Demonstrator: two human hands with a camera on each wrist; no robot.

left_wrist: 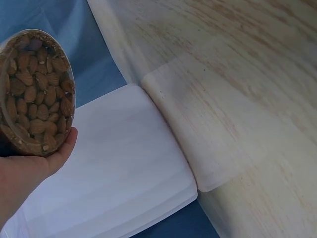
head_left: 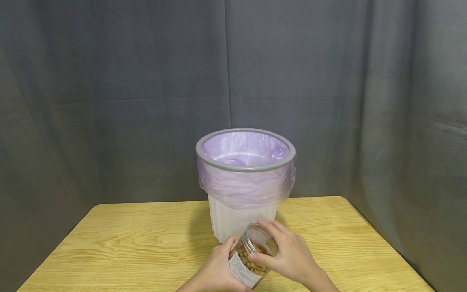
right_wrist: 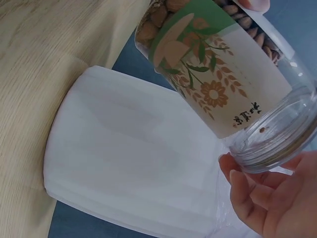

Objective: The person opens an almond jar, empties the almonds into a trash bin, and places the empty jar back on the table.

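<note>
A clear plastic jar of almonds (head_left: 251, 253) with a printed label is held tilted over the table's front edge, its lidless mouth pointing up toward the bin. My left hand (head_left: 218, 265) grips the jar's lower end; in the left wrist view the thumb of that hand (left_wrist: 29, 173) lies against the jar's almond-filled base (left_wrist: 34, 91). My right hand (head_left: 286, 251) holds the jar at its mouth. The right wrist view shows the jar (right_wrist: 223, 84) from the side and my right hand's fingertips (right_wrist: 247, 193) against the threaded rim.
A white bin (head_left: 237, 221) with a grey rim and a purple liner stands just behind the jar, mid-table. The wooden table (head_left: 127, 243) stretches to both sides of it. A dark grey curtain hangs behind. The bin's wall (left_wrist: 114, 173) (right_wrist: 133, 153) fills both wrist views.
</note>
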